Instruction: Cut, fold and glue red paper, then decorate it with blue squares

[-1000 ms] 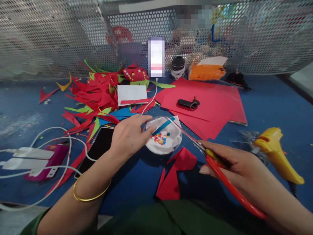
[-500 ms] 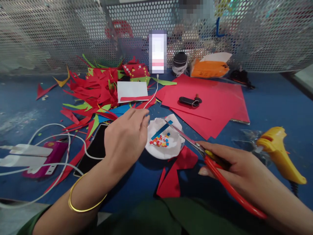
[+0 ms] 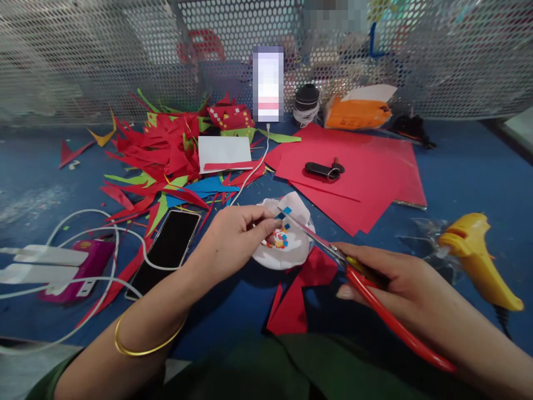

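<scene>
My left hand is over the left side of a white paper-lined bowl, thumb and fingers pinched on a narrow blue paper strip. Inside the bowl lie many tiny paper squares in orange, white, blue and yellow, partly hidden by my fingers. My right hand grips red-handled scissors, whose blades reach over the bowl and cross the strip near its far end. Whether the blades are fully closed is hard to make out. A folded red paper piece lies just in front of the bowl.
Red, green and blue paper scraps heap at back left. Red sheets carry a black key fob. A yellow glue gun lies right. Left are a dark phone, a purple power bank and white cables; perforated metal stands behind.
My left hand has moved right over the bowl and taken hold of the blue strip, which showed uncovered before. The scissors have stayed nearly in place.
</scene>
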The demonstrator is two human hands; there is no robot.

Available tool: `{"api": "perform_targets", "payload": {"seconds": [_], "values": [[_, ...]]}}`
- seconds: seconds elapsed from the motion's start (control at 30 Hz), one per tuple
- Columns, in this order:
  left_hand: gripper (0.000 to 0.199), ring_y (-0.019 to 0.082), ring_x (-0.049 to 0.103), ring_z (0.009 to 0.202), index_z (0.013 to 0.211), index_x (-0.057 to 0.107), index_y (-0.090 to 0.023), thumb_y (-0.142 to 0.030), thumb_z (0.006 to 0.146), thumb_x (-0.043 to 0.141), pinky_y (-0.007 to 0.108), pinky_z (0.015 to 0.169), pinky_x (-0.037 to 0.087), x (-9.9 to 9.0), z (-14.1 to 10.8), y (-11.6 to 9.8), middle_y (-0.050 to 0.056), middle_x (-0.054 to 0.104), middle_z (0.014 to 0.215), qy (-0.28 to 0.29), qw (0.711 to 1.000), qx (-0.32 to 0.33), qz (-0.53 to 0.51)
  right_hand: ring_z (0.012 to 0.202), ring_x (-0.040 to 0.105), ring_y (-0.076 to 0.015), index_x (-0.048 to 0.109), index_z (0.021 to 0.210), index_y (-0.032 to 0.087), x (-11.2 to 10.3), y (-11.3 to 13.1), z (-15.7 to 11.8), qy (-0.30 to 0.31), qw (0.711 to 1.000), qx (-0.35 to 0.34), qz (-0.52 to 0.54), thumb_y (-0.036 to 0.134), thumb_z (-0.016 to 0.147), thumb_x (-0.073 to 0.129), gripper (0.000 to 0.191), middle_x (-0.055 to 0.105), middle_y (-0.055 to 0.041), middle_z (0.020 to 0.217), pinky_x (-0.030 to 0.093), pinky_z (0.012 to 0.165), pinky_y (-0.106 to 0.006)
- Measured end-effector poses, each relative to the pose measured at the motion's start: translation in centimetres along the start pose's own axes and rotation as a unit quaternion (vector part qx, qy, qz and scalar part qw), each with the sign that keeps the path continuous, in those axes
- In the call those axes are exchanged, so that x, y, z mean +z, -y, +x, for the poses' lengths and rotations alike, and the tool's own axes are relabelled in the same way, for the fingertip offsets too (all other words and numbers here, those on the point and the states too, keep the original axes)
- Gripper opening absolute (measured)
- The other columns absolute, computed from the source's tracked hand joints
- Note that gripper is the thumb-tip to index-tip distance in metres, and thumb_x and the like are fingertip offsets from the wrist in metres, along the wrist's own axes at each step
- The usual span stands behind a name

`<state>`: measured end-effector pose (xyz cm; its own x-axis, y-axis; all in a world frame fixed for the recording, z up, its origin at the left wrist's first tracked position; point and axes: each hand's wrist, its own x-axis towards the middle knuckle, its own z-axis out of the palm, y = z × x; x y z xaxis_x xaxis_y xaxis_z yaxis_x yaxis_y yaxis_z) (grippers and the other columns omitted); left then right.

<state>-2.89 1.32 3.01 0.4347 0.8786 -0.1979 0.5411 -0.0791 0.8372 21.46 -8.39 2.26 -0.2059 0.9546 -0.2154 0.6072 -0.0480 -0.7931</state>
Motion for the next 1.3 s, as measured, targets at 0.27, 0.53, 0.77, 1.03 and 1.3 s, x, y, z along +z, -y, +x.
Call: {"api": "perform_targets", "payload": {"seconds": [0.27, 0.53, 0.77, 1.03, 1.3], "values": [[0.031, 0.013, 0.056, 0.063, 0.060, 0.066, -0.016, -0.036, 0.083, 0.063, 0.024, 0.058, 0.037, -0.20, 0.05, -0.10, 0.003, 0.071, 0.071, 0.007, 0.997, -0.046, -0.059, 0.105, 0.071, -0.0268, 0.069, 0.125, 0.031, -0.01, -0.18, 0.14, 0.051, 0.999, 0.008, -0.006, 0.044, 0.088, 0.065, 0.040, 0.078, -0.0002, 0.101, 0.060, 0.077, -0.028], [0.034, 0.011, 0.049, 0.056, 0.056, 0.066, -0.017, -0.036, 0.084, 0.061, 0.025, 0.055, 0.032, -0.50, 0.10, -0.04, 0.000, 0.062, 0.059, 0.016, 0.998, -0.058, -0.009, 0.102, 0.073, -0.0249, 0.068, 0.129, 0.032, -0.02, -0.04, 0.10, 0.066, 0.998, 0.014, 0.013, 0.046, 0.088, 0.066, 0.044, 0.078, -0.0001, 0.105, 0.060, 0.082, -0.029], [0.036, 0.012, 0.052, 0.059, 0.054, 0.066, -0.018, -0.036, 0.084, 0.059, 0.026, 0.059, 0.033, -0.67, 0.25, -0.11, 0.001, 0.064, 0.060, 0.036, 0.997, -0.068, 0.020, 0.104, 0.072, -0.0255, 0.065, 0.134, 0.033, -0.04, -0.18, 0.06, 0.078, 0.997, 0.021, 0.010, 0.050, 0.088, 0.065, 0.049, 0.078, -0.0012, 0.111, 0.059, 0.088, -0.032], [0.034, 0.013, 0.052, 0.059, 0.055, 0.068, -0.019, -0.034, 0.084, 0.059, 0.026, 0.059, 0.034, -0.58, 0.35, -0.03, 0.001, 0.066, 0.060, 0.045, 0.996, -0.073, 0.015, 0.107, 0.071, -0.0275, 0.064, 0.135, 0.032, -0.17, -0.23, 0.02, 0.082, 0.996, 0.031, 0.011, 0.053, 0.087, 0.065, 0.052, 0.077, -0.0022, 0.114, 0.059, 0.090, -0.034], [0.031, 0.016, 0.064, 0.069, 0.057, 0.070, -0.019, -0.035, 0.082, 0.060, 0.026, 0.064, 0.043, -0.67, 0.39, -0.12, 0.005, 0.072, 0.067, 0.050, 0.996, -0.077, 0.003, 0.101, 0.072, -0.0257, 0.066, 0.133, 0.031, -0.18, 0.12, 0.17, 0.085, 0.996, 0.033, 0.024, 0.051, 0.087, 0.066, 0.050, 0.076, -0.0026, 0.118, 0.059, 0.088, -0.033]]}}
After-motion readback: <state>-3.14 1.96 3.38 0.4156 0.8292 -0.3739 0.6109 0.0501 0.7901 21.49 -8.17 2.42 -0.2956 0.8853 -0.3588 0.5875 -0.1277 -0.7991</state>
